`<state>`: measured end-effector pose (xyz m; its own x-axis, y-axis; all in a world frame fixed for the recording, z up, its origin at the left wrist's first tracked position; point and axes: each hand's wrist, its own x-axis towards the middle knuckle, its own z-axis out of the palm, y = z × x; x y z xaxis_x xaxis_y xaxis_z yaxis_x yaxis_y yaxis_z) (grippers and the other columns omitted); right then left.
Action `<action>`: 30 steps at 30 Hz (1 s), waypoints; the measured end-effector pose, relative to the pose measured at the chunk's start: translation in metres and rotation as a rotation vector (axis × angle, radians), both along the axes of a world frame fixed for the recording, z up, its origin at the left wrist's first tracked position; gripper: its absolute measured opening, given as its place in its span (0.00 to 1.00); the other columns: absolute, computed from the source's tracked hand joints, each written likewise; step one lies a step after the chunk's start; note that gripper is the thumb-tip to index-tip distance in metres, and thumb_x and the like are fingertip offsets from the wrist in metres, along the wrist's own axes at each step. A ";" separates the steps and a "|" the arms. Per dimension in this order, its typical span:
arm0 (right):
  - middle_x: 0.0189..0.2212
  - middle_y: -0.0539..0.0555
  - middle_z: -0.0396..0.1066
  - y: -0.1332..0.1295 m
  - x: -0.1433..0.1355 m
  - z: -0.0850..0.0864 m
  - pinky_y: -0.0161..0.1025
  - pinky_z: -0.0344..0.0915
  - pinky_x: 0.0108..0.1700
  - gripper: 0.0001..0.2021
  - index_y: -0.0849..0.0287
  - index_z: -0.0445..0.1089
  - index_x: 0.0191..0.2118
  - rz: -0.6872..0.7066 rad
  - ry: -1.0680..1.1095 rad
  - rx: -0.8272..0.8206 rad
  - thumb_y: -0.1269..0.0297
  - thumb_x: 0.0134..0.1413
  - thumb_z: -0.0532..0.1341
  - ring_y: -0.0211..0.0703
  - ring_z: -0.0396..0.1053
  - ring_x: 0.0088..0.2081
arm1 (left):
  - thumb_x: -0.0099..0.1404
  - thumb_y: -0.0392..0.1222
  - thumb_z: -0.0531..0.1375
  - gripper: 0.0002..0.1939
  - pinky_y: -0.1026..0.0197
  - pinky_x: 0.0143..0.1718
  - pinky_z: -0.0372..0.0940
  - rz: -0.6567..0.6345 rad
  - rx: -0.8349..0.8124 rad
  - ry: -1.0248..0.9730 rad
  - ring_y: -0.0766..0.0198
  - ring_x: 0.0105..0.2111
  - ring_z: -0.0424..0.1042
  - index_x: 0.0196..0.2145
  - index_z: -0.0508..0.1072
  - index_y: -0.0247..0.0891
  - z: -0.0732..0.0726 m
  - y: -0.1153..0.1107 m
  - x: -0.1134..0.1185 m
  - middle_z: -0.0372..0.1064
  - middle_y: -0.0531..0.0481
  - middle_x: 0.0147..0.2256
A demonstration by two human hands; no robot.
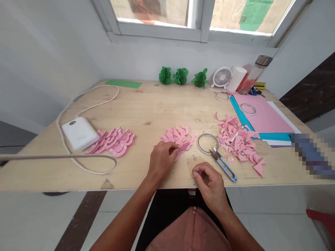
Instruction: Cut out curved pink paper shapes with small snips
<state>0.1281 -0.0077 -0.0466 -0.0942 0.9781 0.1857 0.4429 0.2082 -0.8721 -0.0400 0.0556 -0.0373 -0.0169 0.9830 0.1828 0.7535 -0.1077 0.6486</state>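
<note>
"Taking the middle pile of pink paper cut-outs point(178, 136) as the dial's hub, what sits at nine o'clock?"

"A white power bank point(81, 134) on the tabletop point(146, 104), then a heap of curved pink paper strips point(119, 143) just beside it."

"And the hands?"

"The left hand point(162, 157) is at eight, fingers curled and touching the pile; I can't tell whether they grip a piece."

"At twelve?"

"Three green paper ornaments point(180, 76), in a row."

"The right hand point(209, 183)?"

"Five o'clock, thumb and forefinger pressed together; anything between them is too small to tell."

"Further right?"

"A narrow tape ring point(198, 143) at three, blue-handled thread snips point(225, 164) at four, pink paper scraps point(243, 148) at three again, well past the ring, and a large pink sheet point(269, 116) between two and three."
</note>
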 end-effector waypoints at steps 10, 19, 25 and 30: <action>0.27 0.50 0.67 -0.001 -0.002 0.002 0.35 0.59 0.33 0.05 0.57 0.65 0.29 -0.010 0.020 -0.027 0.72 0.53 0.55 0.39 0.65 0.30 | 0.60 0.39 0.55 0.12 0.54 0.40 0.64 -0.009 0.068 0.047 0.55 0.37 0.69 0.31 0.79 0.40 0.000 -0.001 -0.004 0.76 0.47 0.33; 0.26 0.50 0.67 -0.001 -0.002 0.000 0.35 0.59 0.33 0.05 0.58 0.65 0.29 -0.010 0.007 -0.025 0.72 0.53 0.55 0.39 0.64 0.30 | 0.59 0.36 0.55 0.09 0.54 0.38 0.62 0.039 0.124 0.090 0.55 0.35 0.69 0.29 0.76 0.38 -0.005 -0.002 -0.006 0.76 0.47 0.32; 0.27 0.50 0.67 -0.001 -0.002 0.001 0.35 0.59 0.34 0.05 0.58 0.65 0.29 -0.008 0.008 -0.031 0.71 0.54 0.55 0.39 0.65 0.30 | 0.59 0.35 0.57 0.06 0.53 0.37 0.61 0.050 0.161 0.156 0.53 0.34 0.68 0.28 0.74 0.38 -0.002 -0.004 -0.005 0.76 0.46 0.31; 0.27 0.50 0.67 0.000 -0.001 0.001 0.36 0.59 0.35 0.04 0.58 0.67 0.29 -0.036 0.094 -0.086 0.69 0.54 0.57 0.39 0.64 0.31 | 0.59 0.36 0.57 0.06 0.58 0.36 0.62 0.041 0.146 -0.108 0.59 0.34 0.69 0.26 0.72 0.38 0.017 -0.017 -0.004 0.74 0.49 0.30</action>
<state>0.1270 -0.0074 -0.0457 -0.0452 0.9932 0.1070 0.3642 0.1162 -0.9240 -0.0445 0.0391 -0.0202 -0.0839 0.9442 0.3184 0.6859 -0.1771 0.7058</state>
